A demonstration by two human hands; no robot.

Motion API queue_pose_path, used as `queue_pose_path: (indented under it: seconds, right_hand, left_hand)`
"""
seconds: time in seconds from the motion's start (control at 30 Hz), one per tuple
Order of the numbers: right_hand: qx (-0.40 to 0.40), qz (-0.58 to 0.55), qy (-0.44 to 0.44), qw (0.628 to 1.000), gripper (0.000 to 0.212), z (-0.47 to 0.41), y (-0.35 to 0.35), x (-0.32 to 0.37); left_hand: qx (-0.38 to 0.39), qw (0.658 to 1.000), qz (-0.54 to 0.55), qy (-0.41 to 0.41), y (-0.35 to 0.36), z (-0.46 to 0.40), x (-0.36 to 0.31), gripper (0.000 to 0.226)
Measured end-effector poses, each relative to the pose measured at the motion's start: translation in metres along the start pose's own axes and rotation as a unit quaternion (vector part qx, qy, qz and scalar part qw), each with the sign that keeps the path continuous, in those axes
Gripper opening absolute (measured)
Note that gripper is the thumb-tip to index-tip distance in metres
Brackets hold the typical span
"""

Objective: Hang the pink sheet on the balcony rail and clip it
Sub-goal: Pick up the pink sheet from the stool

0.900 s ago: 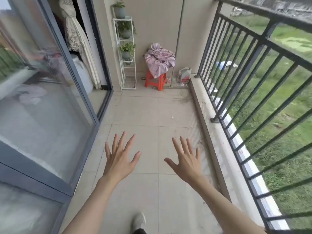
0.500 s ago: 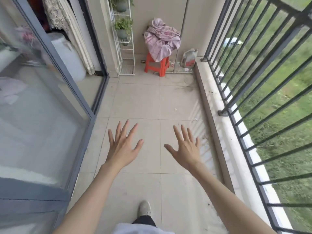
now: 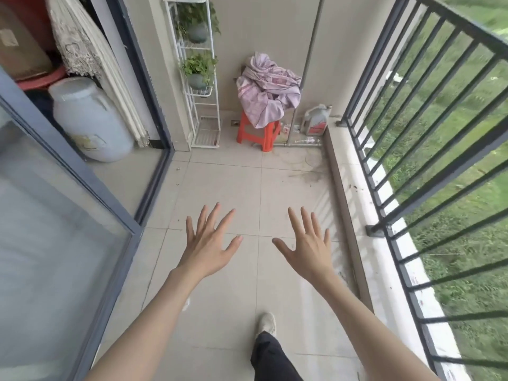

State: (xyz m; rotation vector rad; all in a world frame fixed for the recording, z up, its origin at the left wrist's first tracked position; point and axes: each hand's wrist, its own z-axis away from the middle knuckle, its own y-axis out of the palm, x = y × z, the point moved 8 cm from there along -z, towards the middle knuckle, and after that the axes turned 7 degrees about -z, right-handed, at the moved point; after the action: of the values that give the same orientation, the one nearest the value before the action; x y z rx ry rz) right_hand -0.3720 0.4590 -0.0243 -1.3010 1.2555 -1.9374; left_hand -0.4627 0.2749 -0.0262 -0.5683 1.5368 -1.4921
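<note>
The pink sheet (image 3: 268, 93) lies crumpled in a heap on a small red stool (image 3: 258, 133) at the far end of the balcony. The dark metal balcony rail (image 3: 428, 127) runs along the right side. My left hand (image 3: 210, 243) and my right hand (image 3: 305, 244) are stretched out in front of me above the tiled floor, palms down, fingers spread, holding nothing. Both are well short of the sheet. No clips are visible.
A white wire plant rack (image 3: 199, 75) with potted plants stands left of the stool. A plastic jug (image 3: 316, 119) sits in the far right corner by a pipe. A glass sliding door (image 3: 63, 215) lines the left, with a pale blue barrel (image 3: 88, 119) behind it. My foot (image 3: 266, 324) steps forward.
I have walked forward along the balcony: the stool and sheet are closer and larger. My hands stay spread and empty. My right leg has swung forward into view.
</note>
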Motion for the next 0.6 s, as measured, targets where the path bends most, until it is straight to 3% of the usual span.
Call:
queue_pose_path:
  seconds: [0.23, 0.6]
  right_hand:
    - [0.006, 0.013, -0.036, 0.999, 0.076, -0.131, -0.038, 0.007]
    - [0.012, 0.019, -0.038, 0.999, 0.076, -0.339, -0.038, 0.036]
  left_hand:
    - [-0.016, 0.999, 0.022, -0.034, -0.018, -0.112, -0.003, 0.06]
    - [-0.01, 0.999, 0.026, -0.046, -0.045, -0.309, 0.053, 0.065]
